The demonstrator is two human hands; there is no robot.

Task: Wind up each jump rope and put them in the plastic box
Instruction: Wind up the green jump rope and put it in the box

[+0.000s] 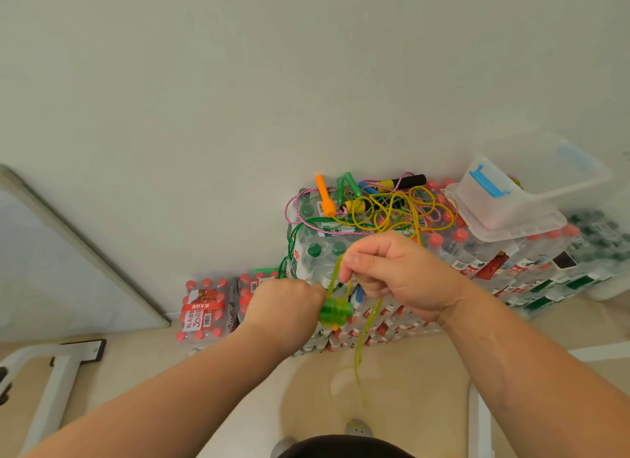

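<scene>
now l hand (283,307) round level green handle (335,312), tip rightward; r hand (399,273) pinch on cord (368,321)

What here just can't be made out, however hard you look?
All in the head view:
1. Green handle: mostly buried in the left hand.
2. Green rope pinched by the right hand: blurs toward the floor, end lost.
3. Plastic box: cloudy walls hide its contents.
4. Tangled ropes: overlap, so their number is unclear.
</scene>
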